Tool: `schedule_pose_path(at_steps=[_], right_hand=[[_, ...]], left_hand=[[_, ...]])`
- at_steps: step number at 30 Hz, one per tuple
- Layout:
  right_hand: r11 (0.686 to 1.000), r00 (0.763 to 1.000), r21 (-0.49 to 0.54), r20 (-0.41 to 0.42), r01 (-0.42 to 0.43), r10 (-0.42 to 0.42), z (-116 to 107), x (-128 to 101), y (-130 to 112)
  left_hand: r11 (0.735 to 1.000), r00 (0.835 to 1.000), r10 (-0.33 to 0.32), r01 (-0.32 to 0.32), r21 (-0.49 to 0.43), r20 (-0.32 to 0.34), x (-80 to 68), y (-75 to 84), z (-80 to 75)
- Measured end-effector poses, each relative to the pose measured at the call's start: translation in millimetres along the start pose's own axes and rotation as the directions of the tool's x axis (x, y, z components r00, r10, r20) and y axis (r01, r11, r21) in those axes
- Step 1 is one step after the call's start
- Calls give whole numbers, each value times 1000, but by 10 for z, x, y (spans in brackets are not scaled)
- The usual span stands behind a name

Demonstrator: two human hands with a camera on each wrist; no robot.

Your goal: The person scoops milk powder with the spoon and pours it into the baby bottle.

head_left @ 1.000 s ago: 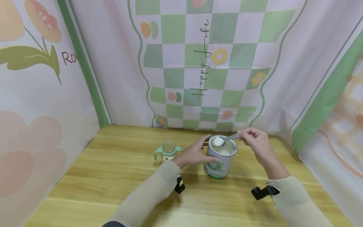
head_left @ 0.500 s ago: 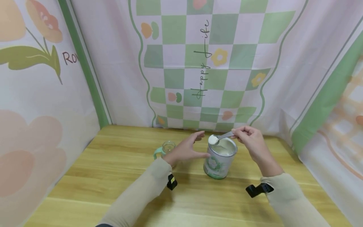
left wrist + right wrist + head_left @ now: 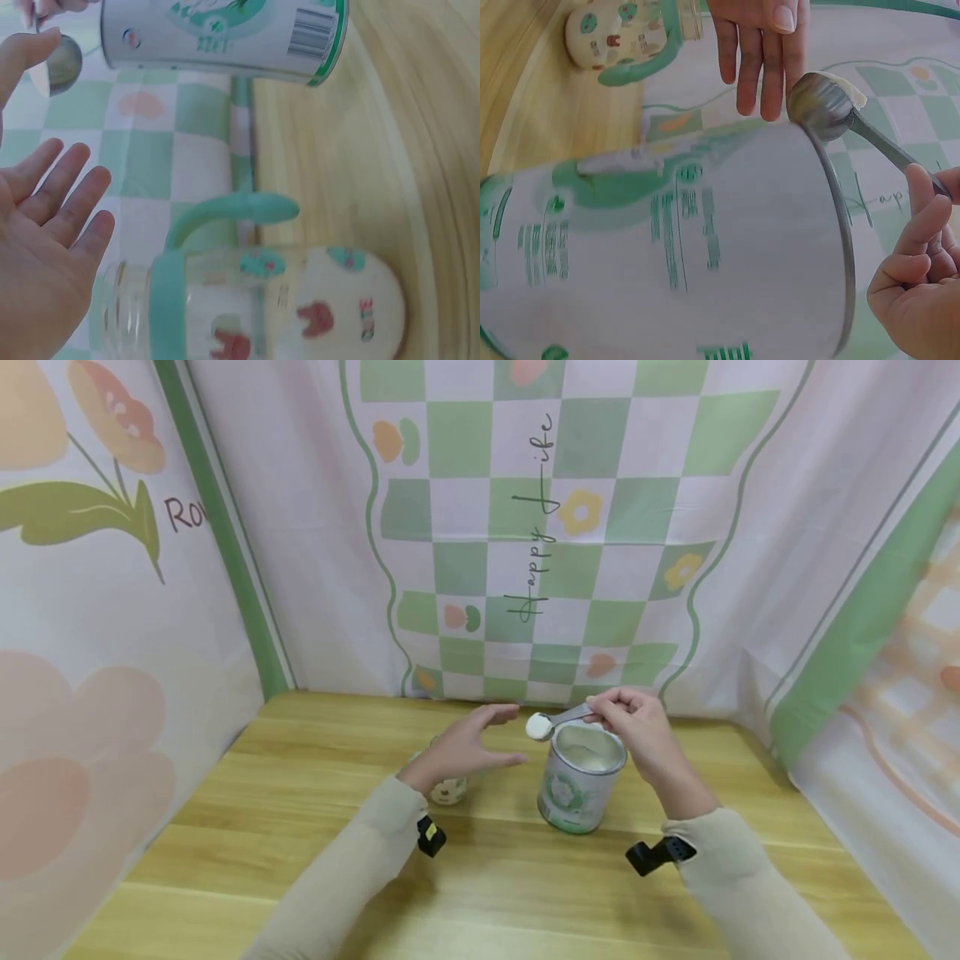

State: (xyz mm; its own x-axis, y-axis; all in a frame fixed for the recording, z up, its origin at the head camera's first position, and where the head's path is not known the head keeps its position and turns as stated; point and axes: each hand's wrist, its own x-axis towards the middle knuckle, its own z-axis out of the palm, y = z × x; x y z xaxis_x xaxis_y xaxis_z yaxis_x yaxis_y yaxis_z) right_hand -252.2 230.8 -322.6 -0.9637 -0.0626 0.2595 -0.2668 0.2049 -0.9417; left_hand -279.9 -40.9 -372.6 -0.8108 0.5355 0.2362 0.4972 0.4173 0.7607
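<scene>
worktop: I see bare wood worktop [image 3: 300, 827], floral cloth walls [image 3: 525, 527] round three sides
room: plenty nearside
left hand [image 3: 461, 747]: grip slack, over bottle [image 3: 447, 789]
right hand [image 3: 637, 731]: grip pinching spoon [image 3: 555, 721] beside tin [image 3: 577, 785]

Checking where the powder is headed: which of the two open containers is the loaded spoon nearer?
The powder tin: the spoon, pinched by the right hand, hangs just past its rim. The handled baby bottle stands farther left, behind the left hand.

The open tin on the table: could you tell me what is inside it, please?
The tin holds white powder, visible through its open top in the head view. How deep the powder goes is hidden by the wall. The spoon in the right hand carries a heap of it.
</scene>
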Motion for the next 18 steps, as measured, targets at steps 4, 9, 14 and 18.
schedule_pose_path(at_steps=[4,9,14,18], right_hand=[[1000,1000,-11,12,-20,20,108,23,-22],[999,998,-7,33,-49,49,231,32,-33],[998,997,37,49,-57,55,336,64,-21],[997,997,51,61,-55,52,430,91,-20]], left_hand=[[1000,1000,-9,9,12,-27,-61,-28,-96],[999,998,-36,36,-1,-49,-158,-132,-192],[999,996,-52,52,-3,-69,-251,-282,-259],[998,996,-60,60,-6,-73,-333,-424,-285]])
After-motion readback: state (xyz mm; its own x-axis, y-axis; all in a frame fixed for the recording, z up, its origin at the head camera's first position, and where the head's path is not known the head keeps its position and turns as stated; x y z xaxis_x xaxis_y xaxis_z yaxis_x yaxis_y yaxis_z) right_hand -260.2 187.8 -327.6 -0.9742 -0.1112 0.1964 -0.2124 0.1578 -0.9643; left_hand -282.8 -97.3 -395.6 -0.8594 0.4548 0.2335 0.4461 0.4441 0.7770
